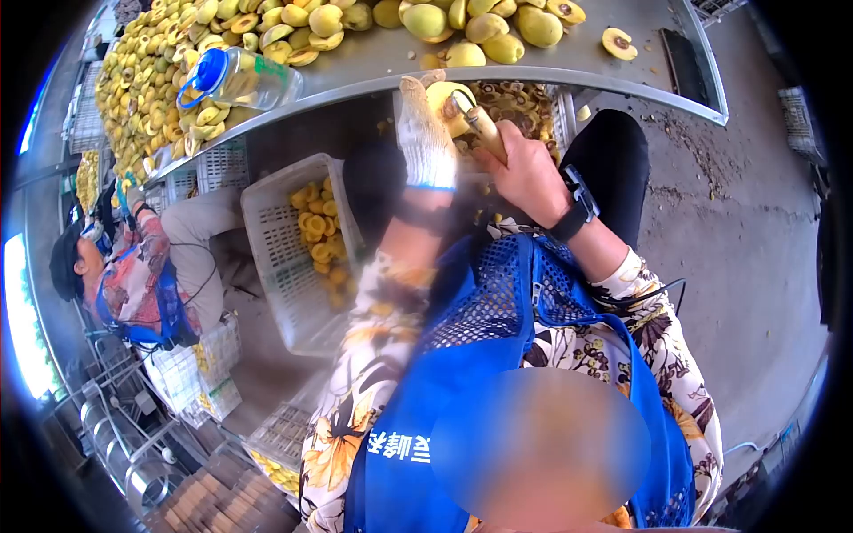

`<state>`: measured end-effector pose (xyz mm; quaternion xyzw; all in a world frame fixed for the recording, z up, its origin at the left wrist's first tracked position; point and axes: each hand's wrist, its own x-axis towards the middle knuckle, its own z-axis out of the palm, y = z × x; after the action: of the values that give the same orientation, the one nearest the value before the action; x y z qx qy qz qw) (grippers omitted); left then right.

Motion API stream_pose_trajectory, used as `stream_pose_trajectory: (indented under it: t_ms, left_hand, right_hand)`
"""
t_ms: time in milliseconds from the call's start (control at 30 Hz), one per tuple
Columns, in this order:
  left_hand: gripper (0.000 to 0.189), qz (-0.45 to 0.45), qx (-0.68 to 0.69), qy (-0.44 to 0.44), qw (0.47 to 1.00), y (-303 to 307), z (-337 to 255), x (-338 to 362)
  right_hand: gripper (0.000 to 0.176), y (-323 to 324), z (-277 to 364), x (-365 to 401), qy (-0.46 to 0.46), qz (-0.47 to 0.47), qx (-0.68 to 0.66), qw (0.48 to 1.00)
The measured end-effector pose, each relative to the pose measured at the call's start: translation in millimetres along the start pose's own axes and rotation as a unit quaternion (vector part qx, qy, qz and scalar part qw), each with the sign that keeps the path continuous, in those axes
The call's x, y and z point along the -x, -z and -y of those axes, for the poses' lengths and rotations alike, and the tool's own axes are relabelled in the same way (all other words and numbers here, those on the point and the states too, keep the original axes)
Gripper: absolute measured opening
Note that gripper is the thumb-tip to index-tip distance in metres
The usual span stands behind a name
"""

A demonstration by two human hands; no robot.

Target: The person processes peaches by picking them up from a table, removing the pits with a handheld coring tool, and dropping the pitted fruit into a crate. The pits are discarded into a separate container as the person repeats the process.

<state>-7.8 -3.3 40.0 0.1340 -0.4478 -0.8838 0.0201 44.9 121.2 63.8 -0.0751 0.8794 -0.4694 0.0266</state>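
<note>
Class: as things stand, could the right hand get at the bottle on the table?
Probably not readily: the right hand grips a tool, and the bottle lies beyond the gloved left hand, which holds a fruit.

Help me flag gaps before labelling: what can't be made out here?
Head view:
1. Working end of the tool: buried in the yellow fruit held by the left hand; right hand covers the grip.
2. The bottle: label blurred.
3. The fruit pile on the table: cut off by the top edge.
</note>
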Motion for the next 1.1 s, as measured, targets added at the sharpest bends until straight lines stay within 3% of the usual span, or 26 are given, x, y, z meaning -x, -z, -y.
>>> stream_pose_trajectory:
  t_ms: [100,200,300,400,500,533,600,633,667,700,733,767,833,967,1067,1100]
  left_hand:
    - [0.045,0.047,0.000,-0.004,0.999,4,8,0]
    - [0.050,0.027,-0.100,-0.087,0.991,-1,12,4]
    - [0.053,0.002,-0.158,-0.114,0.981,-6,4,6]
    - [0.054,0.060,-0.246,0.035,0.967,-11,-23,10]
    - [0.049,0.123,-0.244,0.153,0.950,-5,-32,-3]
    - [0.044,0.103,-0.221,0.163,0.956,-9,-34,-2]
    - [0.039,0.083,-0.076,0.167,0.979,-18,-39,15]
    - [0.037,0.073,-0.003,0.168,0.983,-22,-38,21]
    - [0.032,0.059,-0.030,0.072,0.995,-13,-17,13]
    - [0.028,0.024,-0.038,0.036,0.998,-11,-13,13]
    - [0.026,0.024,-0.005,0.051,0.998,-7,-10,12]
    - [0.024,0.025,0.029,0.065,0.997,-3,-7,11]
    - [0.023,0.025,-0.040,0.036,0.998,-3,-2,10]
    - [0.023,0.097,-0.143,0.006,0.985,13,5,-2]
    - [0.027,0.092,-0.139,0.090,0.982,2,1,1]
    - [0.029,0.065,-0.098,0.133,0.984,-1,0,3]
  right_hand:
    - [0.025,-2,-7,1,-0.003,-0.012,0.013,1.000]
    - [0.022,0,3,8,0.016,0.002,0.046,0.999]
    - [0.020,0,6,9,0.012,0.032,0.036,0.999]
    - [0.020,-4,0,11,0.039,0.050,0.051,0.997]
    - [0.021,0,-4,5,0.048,0.082,0.014,0.995]
    - [0.022,2,-4,3,0.044,0.095,-0.011,0.994]
    - [0.022,4,0,2,-0.058,0.121,-0.118,0.984]
    - [0.022,4,2,1,-0.109,0.134,-0.170,0.970]
    - [0.021,1,3,2,-0.109,0.136,-0.182,0.968]
    - [0.020,-4,4,4,-0.108,0.139,-0.195,0.965]
    - [0.019,-7,6,5,-0.109,0.144,-0.207,0.962]
    - [0.017,-9,8,7,-0.149,0.162,-0.236,0.946]
    - [0.015,-8,11,9,-0.226,0.193,-0.289,0.910]
    - [0.008,-13,1,8,-0.276,0.225,-0.370,0.858]
    - [0.005,-18,-8,10,-0.273,0.237,-0.431,0.826]
    - [0.005,-17,-13,9,-0.274,0.272,-0.481,0.787]
